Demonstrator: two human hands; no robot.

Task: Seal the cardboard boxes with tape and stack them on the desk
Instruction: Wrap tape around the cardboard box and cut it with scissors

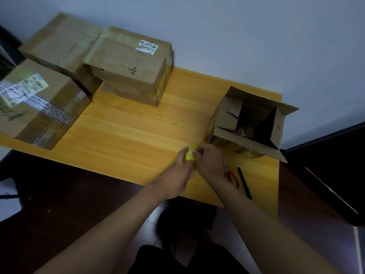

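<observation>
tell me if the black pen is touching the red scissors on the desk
Apart. The head view shows a strip of bare desk between the black pen and the red scissors.

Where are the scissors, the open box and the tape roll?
scissors [231,177]: head view, red handle.
open box [227,113]: head view, left inner flap.
tape roll [189,155]: head view, yellow side between both hands.

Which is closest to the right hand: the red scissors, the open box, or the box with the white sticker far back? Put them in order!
From the right hand:
1. Red scissors, just beside the wrist, on the right.
2. Open box, a bit farther back on the right.
3. Box with the white sticker, far back near the wall, to the left.
</observation>
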